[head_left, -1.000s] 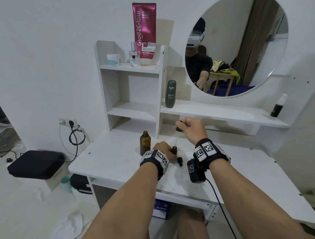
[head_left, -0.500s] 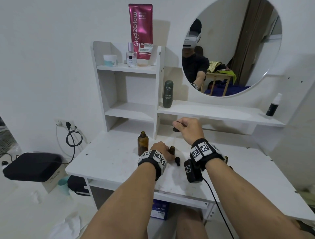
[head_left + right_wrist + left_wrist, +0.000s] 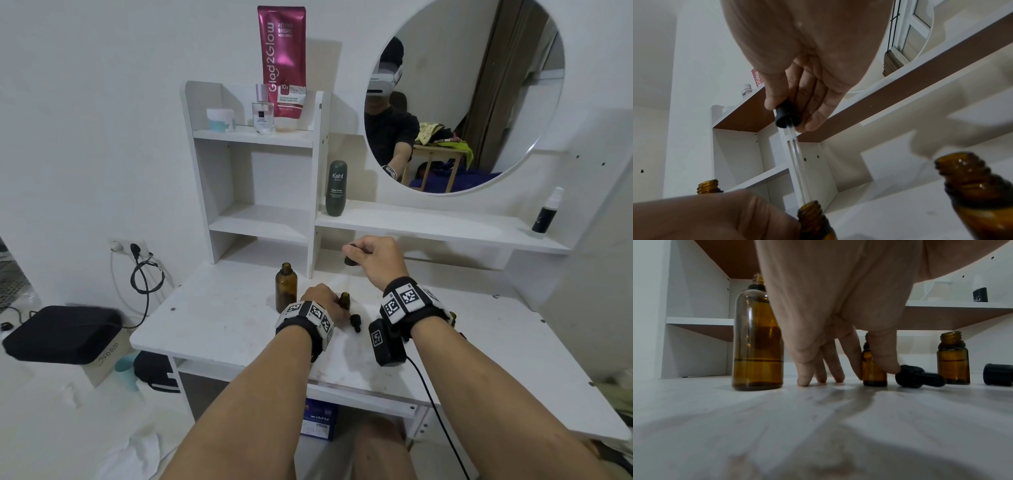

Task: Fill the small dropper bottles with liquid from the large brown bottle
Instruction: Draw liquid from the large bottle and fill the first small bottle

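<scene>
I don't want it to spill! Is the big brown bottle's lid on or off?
Off. The large brown bottle stands upright on the table, and its threaded neck is bare, with no cap on it.

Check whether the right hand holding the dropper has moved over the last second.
No. The right hand keeps its place up and right of the large brown bottle, holding the dropper above the small bottle; only the camera shifted.

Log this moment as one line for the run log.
step: dropper transfer | left hand: steadying small bottle on desk | right hand: holding dropper, tip at bottle mouth | large brown bottle: uncapped, upright
</scene>
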Demonstrator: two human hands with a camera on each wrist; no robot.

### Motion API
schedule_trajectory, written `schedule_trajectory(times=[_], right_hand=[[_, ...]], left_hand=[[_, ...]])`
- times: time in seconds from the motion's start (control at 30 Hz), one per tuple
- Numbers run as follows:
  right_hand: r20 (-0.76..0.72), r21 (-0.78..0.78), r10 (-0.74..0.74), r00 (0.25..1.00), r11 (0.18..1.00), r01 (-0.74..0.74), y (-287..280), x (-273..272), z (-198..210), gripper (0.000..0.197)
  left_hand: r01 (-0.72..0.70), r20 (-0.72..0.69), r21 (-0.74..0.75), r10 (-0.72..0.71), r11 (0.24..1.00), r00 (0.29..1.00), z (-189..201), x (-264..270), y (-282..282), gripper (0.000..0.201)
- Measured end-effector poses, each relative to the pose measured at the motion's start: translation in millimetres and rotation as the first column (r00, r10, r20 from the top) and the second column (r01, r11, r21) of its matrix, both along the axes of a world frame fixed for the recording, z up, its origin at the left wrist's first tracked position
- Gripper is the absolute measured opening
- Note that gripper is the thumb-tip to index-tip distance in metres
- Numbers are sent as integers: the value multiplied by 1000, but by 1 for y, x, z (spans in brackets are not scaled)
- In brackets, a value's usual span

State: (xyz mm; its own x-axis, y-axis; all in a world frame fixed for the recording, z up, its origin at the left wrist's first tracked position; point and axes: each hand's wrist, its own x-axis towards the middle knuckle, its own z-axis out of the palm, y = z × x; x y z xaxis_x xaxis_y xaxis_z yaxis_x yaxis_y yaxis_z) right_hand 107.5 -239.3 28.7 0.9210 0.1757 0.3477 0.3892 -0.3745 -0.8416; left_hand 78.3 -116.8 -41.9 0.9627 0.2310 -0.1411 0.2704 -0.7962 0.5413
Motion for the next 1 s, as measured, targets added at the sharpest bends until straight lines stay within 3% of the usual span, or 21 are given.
schedule_trajectory(times=[0.73,0.87,1.0], right_hand=[[0,-27,-28,1000,999,28,-1,3,-1,13],[-6,8,4,1000,1000,-4,-1,1,8,7],[43,37,-10,999,999,9,2,0,27,11]], left_hand=[[21,-20,5,-21,1000,1000,3,-3,0,27],[8,-29,7,-8,1000,1000,6,-4,-1,24],[58,-73,36,-55,998,996,5,-9,0,35]])
